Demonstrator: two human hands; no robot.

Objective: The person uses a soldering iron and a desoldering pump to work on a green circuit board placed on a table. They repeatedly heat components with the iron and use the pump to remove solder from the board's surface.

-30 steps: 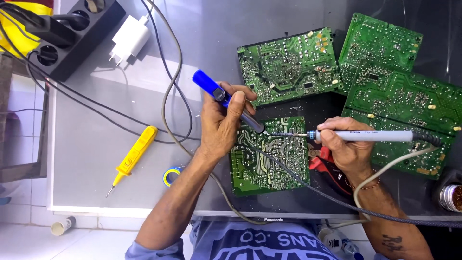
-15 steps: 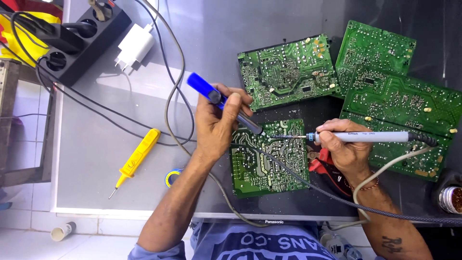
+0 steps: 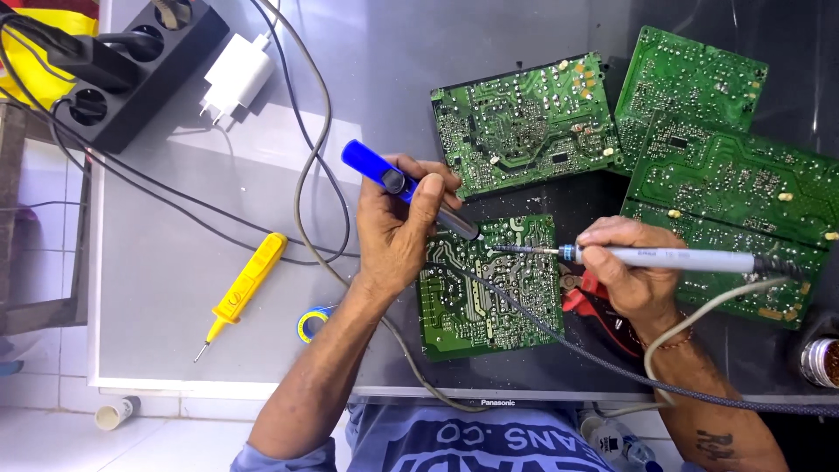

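While both hands work over the small board (image 3: 489, 288) at the near table edge, the left hand (image 3: 398, 236) grips a blue pump (image 3: 406, 188) and the right hand (image 3: 629, 267) pinches a soldering iron (image 3: 664, 258), tips meeting on it. Farther back lie more boards (image 3: 524, 122).

A small circuit board (image 3: 489, 288) lay on the table (image 3: 175, 288) between the left hand (image 3: 398, 232) and right hand (image 3: 629, 271), three larger boards (image 3: 524, 122) behind it, a screwdriver (image 3: 240, 288) to its left, a power strip (image 3: 131, 70) at the far left corner.
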